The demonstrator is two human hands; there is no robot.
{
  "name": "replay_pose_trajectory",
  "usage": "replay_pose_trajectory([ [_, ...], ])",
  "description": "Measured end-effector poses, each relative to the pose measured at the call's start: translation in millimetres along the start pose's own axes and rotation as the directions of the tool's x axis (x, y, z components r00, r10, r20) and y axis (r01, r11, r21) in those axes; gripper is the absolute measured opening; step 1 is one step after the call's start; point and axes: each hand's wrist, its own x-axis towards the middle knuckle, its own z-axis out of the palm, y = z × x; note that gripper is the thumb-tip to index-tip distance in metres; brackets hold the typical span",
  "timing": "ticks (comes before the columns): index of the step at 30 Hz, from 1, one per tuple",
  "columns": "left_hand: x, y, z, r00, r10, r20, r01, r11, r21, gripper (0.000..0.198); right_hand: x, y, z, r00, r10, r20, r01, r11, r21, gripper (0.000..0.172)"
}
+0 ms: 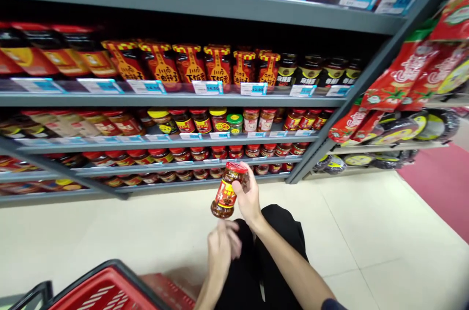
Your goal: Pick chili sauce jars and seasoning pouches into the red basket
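Right forearm angled up from lower right, wrist bent; right hand (249, 197) wrapped around a red-lidded sauce jar (227, 191), held tilted in the air. Left hand (222, 245) just below the jar, fingers loosely curled, blurred, holding nothing. Shelves (164, 99) of jars behind the jar; red basket (106, 290) below-left of it.

Grey metal shelves (205, 4) run in tiers, price tags (207, 87) clipped along their front edges. Upper tier holds dark jars with red and yellow labels (190, 63); lower tiers hold rows of red-lidded sauce jars (183, 120), one green-lidded jar (234, 123) among them. Right-hand rack carries red pouches (421, 75); cream tiled floor (366, 232) below, with a red shopping basket (106, 290) at bottom left.
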Motion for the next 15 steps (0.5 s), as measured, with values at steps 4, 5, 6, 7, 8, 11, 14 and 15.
replay_pose_trajectory([
  [4, -22.0, -73.3, -5.5, 0.994, 0.099, 0.036, -0.105, 0.906, 0.409, 0.061, 6.5, -6.5, -4.2, 0.995, 0.005, -0.103, 0.002, 0.998, 0.067, 0.069],
  [5, -24.6, -91.9, -14.2, 0.991, 0.121, 0.052, -0.131, 0.867, 0.48, 0.055, 7.1, -7.5, -4.1, 0.994, 0.011, -0.112, -0.002, 0.997, 0.082, 0.068],
  [6, -26.5, -110.3, -25.2, 0.986, 0.143, 0.082, -0.165, 0.825, 0.54, 0.05, 7.2, -8.1, -3.7, 0.993, 0.016, -0.117, -0.005, 0.996, 0.094, 0.067],
  [7, -27.9, -128.6, -38.0, 0.977, 0.185, 0.103, -0.21, 0.773, 0.599, 0.048, 7.1, -8.2, -3.1, 0.993, 0.02, -0.119, -0.007, 0.995, 0.103, 0.066],
  [8, -29.1, -146.6, -51.8, 0.956, 0.252, 0.149, -0.287, 0.7, 0.654, 0.049, 6.7, -7.8, -2.1, 0.993, 0.022, -0.118, -0.009, 0.994, 0.11, 0.065],
  [11, -33.4, -192.6, -91.6, 0.888, 0.356, 0.291, -0.431, 0.426, 0.796, 0.044, 4.2, -4.8, 1.5, 0.995, 0.029, -0.097, -0.017, 0.992, 0.123, 0.067],
  [14, -41.1, -212.2, -117.6, 0.867, 0.313, 0.388, -0.475, 0.279, 0.835, 0.036, 1.2, -1.3, 4.8, 0.998, 0.024, -0.061, -0.017, 0.994, 0.108, 0.07],
  [15, -44.6, -210.9, -122.6, 0.871, 0.303, 0.386, -0.466, 0.264, 0.844, 0.032, 0.5, -0.3, 5.7, 0.998, 0.021, -0.053, -0.016, 0.995, 0.094, 0.071],
])
